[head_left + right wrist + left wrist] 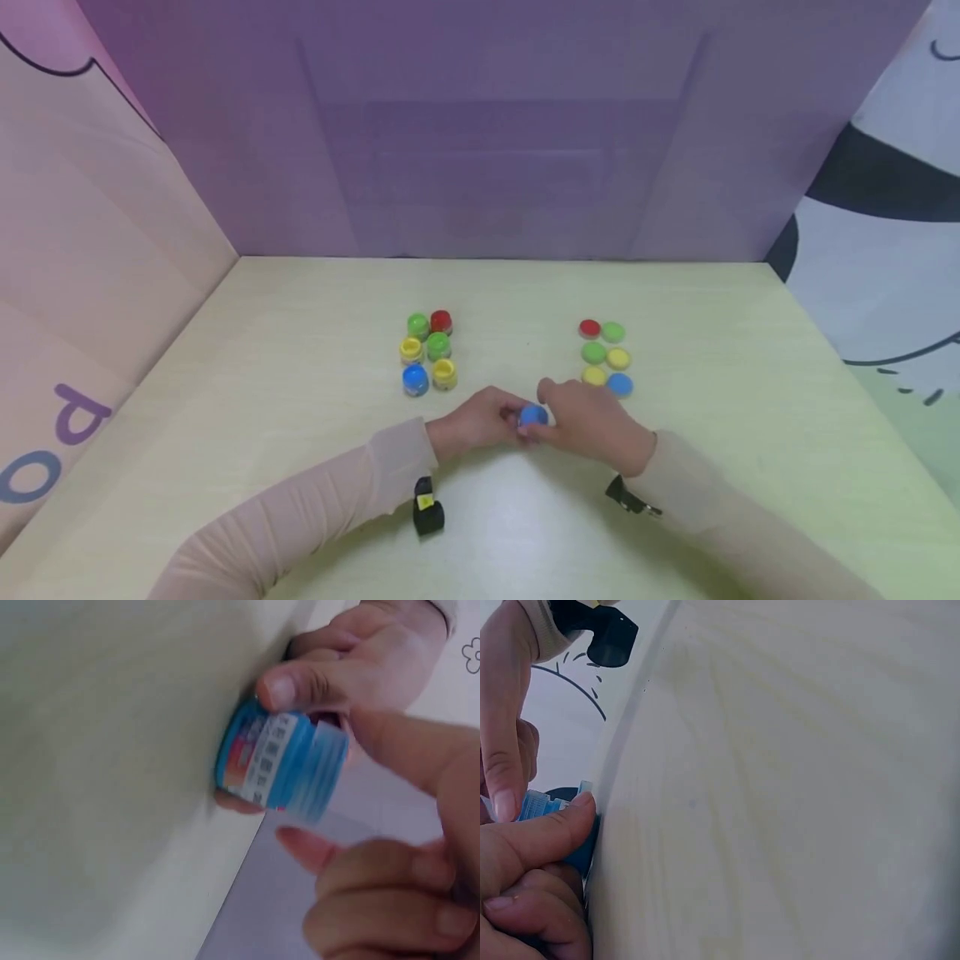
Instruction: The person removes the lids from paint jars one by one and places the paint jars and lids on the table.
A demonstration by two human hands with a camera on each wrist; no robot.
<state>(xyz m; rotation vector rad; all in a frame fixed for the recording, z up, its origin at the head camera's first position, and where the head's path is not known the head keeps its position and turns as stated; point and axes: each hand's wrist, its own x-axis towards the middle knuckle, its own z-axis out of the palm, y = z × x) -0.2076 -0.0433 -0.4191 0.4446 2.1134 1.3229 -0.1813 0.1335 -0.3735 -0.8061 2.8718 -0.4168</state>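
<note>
My left hand (pixel 483 417) grips a small blue jar (pixel 259 754) round its body, its thumb along the side. The jar lies tilted over, its white label and ridged, lighter blue top showing in the right wrist view. My right hand (pixel 596 421) is at that top, one finger close at the rim and another below it with a gap between; the remaining fingers are curled in. In the left wrist view, a right fingertip (pixel 506 804) overlaps the jar's ridged end, and the left thumb (pixel 559 829) hides part of the jar.
Left of the hands, several jars stand in a group: a blue jar (pixel 415 380), yellow jars (pixel 445 375), green jars (pixel 438 346) and a red jar (pixel 441 322). To the right lie flat round lids, including a blue lid (pixel 619 384) and a red lid (pixel 589 328). Panels edge the table (pixel 300 333).
</note>
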